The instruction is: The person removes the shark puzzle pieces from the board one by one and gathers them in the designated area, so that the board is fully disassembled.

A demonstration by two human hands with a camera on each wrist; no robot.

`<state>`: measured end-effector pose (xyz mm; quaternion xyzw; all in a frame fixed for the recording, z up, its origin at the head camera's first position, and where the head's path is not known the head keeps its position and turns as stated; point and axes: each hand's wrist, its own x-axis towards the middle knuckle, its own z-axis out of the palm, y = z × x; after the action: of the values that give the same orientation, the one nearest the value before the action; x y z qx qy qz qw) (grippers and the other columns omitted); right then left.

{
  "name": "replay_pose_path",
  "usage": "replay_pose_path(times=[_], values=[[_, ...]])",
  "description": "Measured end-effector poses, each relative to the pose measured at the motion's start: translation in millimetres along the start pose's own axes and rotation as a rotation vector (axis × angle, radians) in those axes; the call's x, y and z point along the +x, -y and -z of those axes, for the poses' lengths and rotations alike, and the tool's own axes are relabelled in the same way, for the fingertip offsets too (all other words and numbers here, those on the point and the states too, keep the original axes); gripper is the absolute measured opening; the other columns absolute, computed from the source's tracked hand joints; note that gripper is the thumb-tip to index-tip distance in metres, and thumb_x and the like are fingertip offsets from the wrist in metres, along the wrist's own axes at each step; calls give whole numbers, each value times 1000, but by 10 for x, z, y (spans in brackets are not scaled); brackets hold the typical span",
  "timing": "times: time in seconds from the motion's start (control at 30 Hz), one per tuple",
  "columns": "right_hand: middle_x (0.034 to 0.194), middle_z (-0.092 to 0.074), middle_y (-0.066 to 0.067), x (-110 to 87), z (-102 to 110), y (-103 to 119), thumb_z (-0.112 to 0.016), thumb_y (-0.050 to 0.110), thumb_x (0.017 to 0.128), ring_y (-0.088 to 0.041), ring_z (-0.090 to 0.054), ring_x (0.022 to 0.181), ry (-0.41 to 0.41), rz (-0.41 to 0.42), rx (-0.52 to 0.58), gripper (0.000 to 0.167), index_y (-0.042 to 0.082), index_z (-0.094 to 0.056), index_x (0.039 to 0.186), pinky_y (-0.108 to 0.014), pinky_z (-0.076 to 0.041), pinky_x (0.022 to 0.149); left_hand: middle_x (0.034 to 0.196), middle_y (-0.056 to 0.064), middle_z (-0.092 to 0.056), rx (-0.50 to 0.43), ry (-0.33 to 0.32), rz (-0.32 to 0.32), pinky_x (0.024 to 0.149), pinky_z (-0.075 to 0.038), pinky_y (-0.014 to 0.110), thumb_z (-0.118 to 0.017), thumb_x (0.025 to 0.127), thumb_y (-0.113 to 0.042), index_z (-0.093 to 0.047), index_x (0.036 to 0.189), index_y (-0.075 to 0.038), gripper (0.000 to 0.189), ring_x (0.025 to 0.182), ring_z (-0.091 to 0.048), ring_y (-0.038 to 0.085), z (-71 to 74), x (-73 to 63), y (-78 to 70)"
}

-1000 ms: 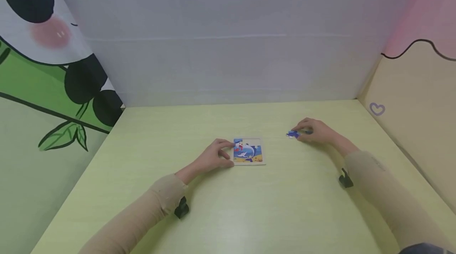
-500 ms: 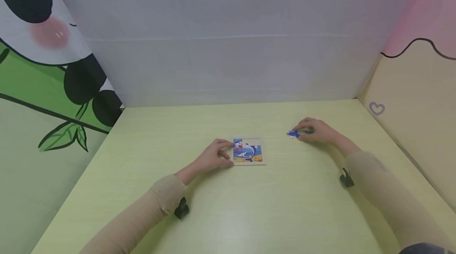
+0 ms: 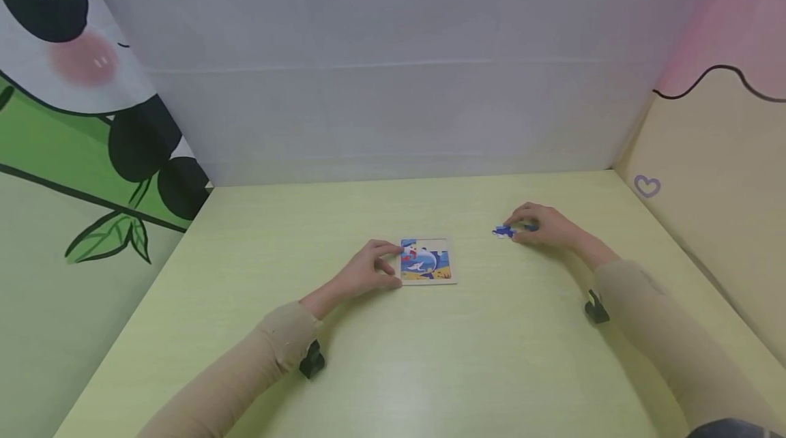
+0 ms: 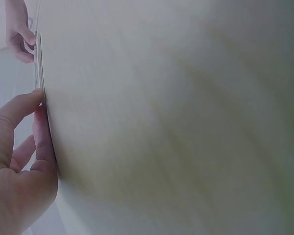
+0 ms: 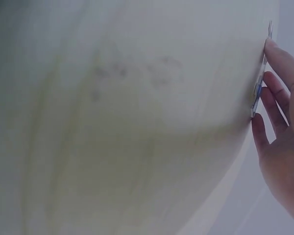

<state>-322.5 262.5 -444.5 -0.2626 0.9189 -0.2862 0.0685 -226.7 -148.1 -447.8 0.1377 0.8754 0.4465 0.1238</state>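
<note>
A small square jigsaw puzzle [image 3: 426, 264] with a sea picture of a white-and-blue whale lies flat on the table in the head view. Bare pale board shows along its top right. My left hand [image 3: 368, 269] holds its left edge, index finger near the upper corner and thumb at the lower one. Farther right, my right hand [image 3: 546, 226] has thumb and index finger around loose blue-and-white puzzle pieces [image 3: 503, 231]. More blue shows inside the curve of that hand. In the right wrist view the pieces [image 5: 257, 92] appear edge-on, flat against the table under the fingertips.
The pale yellow-green table [image 3: 393, 356] meets a grey-white back wall [image 3: 393, 110]. A panda-printed panel [image 3: 92, 151] stands at left, a pink-and-beige panel [image 3: 718, 172] at right. Black wrist mounts [image 3: 312, 359] hang below both sleeves.
Both hands, the puzzle and the loose pieces keep their places; only the head view shifts very slightly.
</note>
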Motion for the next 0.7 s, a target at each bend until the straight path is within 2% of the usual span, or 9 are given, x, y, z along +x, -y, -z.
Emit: replay_pose_path(times=[0.43, 0.7], values=[[136, -57, -14, 14, -6, 4, -72, 23, 90, -40, -46, 132, -4, -46, 27, 34, 14, -68, 123, -63, -32, 113, 147, 15, -41, 4, 0, 9, 77, -56, 23, -81, 79, -10, -53, 141, -10, 68, 99, -66, 16, 1, -3, -1], [136, -57, -15, 14, -6, -8, -72, 24, 91, -40, -46, 132, -7, -36, 28, 34, 14, -68, 123, -63, -32, 112, 146, 13, -42, 8, -3, 16, 76, -56, 24, -81, 79, -10, -53, 142, -11, 69, 99, -66, 16, 3, -8, -7]])
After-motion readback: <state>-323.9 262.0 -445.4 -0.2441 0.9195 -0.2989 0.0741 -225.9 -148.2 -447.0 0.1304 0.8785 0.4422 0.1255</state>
